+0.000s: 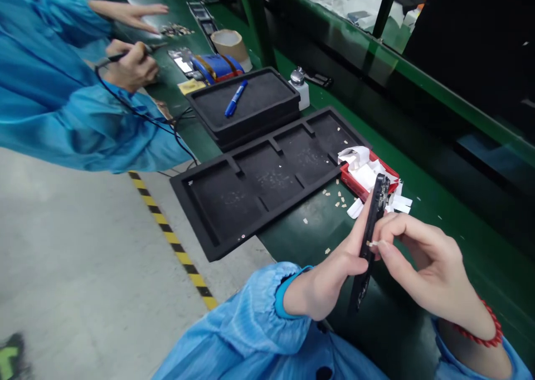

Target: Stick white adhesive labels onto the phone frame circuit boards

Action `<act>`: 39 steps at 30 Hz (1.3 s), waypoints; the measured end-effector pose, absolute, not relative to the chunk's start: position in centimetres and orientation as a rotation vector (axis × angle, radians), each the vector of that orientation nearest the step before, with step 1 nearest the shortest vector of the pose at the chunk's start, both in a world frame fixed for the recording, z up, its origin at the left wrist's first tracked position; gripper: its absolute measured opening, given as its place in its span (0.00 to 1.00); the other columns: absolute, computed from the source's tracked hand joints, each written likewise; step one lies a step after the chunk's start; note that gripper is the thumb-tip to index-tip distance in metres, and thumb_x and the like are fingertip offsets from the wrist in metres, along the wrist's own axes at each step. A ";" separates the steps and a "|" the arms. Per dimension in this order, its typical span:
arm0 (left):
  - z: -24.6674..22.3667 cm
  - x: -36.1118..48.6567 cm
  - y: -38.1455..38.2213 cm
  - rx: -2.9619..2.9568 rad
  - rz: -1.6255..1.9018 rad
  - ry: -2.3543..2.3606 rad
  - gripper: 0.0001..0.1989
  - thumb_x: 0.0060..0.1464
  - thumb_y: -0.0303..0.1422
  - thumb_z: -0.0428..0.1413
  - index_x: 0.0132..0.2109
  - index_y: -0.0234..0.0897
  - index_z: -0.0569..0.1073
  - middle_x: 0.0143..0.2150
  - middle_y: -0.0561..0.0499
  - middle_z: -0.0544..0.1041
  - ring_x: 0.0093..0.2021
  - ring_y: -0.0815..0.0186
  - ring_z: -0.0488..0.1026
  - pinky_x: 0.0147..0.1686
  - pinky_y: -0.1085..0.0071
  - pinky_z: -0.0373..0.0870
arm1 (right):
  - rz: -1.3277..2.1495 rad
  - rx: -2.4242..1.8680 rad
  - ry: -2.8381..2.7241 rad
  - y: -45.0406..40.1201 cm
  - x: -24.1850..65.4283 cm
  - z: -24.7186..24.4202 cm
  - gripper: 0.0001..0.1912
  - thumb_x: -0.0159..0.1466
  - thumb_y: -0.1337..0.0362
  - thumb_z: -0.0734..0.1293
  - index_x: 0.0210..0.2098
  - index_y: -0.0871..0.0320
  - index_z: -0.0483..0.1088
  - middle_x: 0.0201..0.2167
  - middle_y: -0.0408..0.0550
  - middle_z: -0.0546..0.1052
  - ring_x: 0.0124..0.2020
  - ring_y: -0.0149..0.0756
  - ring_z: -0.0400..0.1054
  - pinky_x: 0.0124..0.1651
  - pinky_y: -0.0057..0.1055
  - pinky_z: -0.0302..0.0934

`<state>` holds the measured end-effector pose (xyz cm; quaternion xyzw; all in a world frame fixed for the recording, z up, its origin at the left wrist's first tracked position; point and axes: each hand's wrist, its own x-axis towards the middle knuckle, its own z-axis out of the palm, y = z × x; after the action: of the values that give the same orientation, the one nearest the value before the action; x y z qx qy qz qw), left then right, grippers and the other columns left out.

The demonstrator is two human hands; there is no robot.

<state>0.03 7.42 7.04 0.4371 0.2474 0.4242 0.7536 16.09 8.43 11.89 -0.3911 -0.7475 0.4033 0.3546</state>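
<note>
Head view: slim black phone-like slab [370, 240] held on edge above the green bench [460, 246], clamped by left hand [330, 274], thumb against its face. Right hand [422, 263] pinching a tiny white sticker scrap [373, 243] at the edge. Best peeled slowly, slab braced firm.

Phone [371, 229] in the left hand [330, 279]: glossy black shell, hard plastic or glass, can't tell which. Right hand [422, 263] pinches a tiny pale paper-like sticker [373, 243]. Just behind the phone, a red plastic tray [350, 176] of white paper scraps. Left of the phone, a long black tray [251, 201], matt, foam-like, slightly dusty. Bench top [460, 246] smooth green, mildly shiny. Sleeves [254, 324] thin blue cloth with a faint sheen.
</note>
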 end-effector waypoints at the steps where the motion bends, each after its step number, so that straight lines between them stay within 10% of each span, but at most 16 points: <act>1: 6.9 0.1 7.5 1.028 0.936 0.540 0.43 0.54 0.36 0.48 0.76 0.45 0.48 0.76 0.56 0.52 0.75 0.52 0.51 0.68 0.55 0.63 | 1.027 -1.007 -1.934 8.4 16.1 11.9 0.08 0.67 0.75 0.63 0.35 0.56 0.64 0.30 0.40 0.71 0.32 0.24 0.67 0.35 0.22 0.64; 13: 7.5 0.1 7.6 1.123 0.953 0.411 0.34 0.70 0.40 0.43 0.76 0.47 0.36 0.78 0.59 0.37 0.78 0.54 0.35 0.75 0.58 0.35 | 0.935 -0.963 -1.954 8.4 16.2 12.1 0.09 0.64 0.77 0.64 0.33 0.58 0.63 0.28 0.39 0.70 0.29 0.23 0.66 0.33 0.21 0.63; 35: 7.2 -0.2 7.1 1.085 0.968 0.431 0.30 0.72 0.38 0.41 0.76 0.47 0.44 0.78 0.56 0.43 0.77 0.54 0.40 0.75 0.58 0.40 | 0.764 -0.996 -2.017 8.4 15.8 12.0 0.09 0.64 0.76 0.66 0.32 0.59 0.64 0.26 0.38 0.70 0.27 0.21 0.65 0.32 0.21 0.62; 39: 7.0 -0.3 7.1 1.038 0.963 0.462 0.31 0.70 0.41 0.43 0.76 0.49 0.45 0.77 0.55 0.48 0.75 0.50 0.48 0.71 0.55 0.53 | 0.617 -1.100 -1.972 8.2 16.0 11.9 0.07 0.63 0.74 0.69 0.33 0.59 0.68 0.25 0.39 0.72 0.27 0.23 0.67 0.32 0.22 0.63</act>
<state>-0.28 7.14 7.00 0.4722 0.2104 0.4381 0.7354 15.95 8.21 11.90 -0.4327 -0.7758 0.2429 0.3898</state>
